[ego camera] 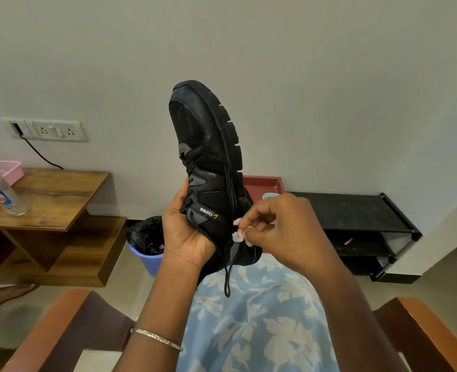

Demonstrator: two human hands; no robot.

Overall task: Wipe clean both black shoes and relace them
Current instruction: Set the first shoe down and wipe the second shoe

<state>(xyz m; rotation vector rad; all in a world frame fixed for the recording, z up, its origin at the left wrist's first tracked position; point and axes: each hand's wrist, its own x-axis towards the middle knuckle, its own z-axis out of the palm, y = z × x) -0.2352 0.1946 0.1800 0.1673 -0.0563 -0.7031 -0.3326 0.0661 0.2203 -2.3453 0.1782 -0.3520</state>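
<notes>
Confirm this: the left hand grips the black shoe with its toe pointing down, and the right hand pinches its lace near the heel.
One thing is wrong: the toe points up, not down. In the head view the left hand grips the black shoe at its heel end with the toe uppermost, and the right hand pinches its lace near the heel.

Pale wall (316, 63) all the way across, socket plate (52, 130) low left above a wooden side table (61, 202). Black shoe rack (356, 210) sits right, lilac bin (148, 260) between them on beige floor (120, 299).
</notes>
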